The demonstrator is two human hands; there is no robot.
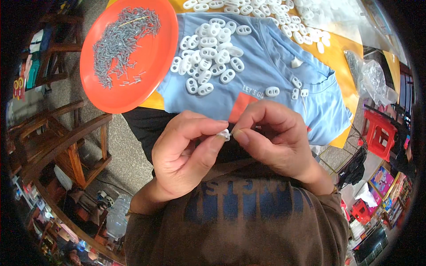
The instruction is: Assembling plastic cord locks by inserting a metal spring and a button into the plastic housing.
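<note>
In front of my chest, my left hand (183,155) pinches a small white plastic piece (225,134) between thumb and fingertips. Close against its right side, my right hand (277,137) is closed in a pinch. Something tiny sits at those fingertips, too small and covered to name. Beyond my hands a blue T-shirt (213,99) lies spread out, bearing a heap of white oval two-holed plastic pieces (208,53). One separate oval piece (272,91) rests nearer my right hand, beside a few smaller pieces (296,93). An orange-red plate (155,57) holds a pile of small metal screws (116,46).
More white oval pieces (253,9) lie on the yellow tabletop (351,88) at the back. A clear plastic bag (375,77) is at the right edge. Wooden chairs (73,155) stand at left, a red stool (379,133) at right, and a clear plastic bottle (119,217) at lower left.
</note>
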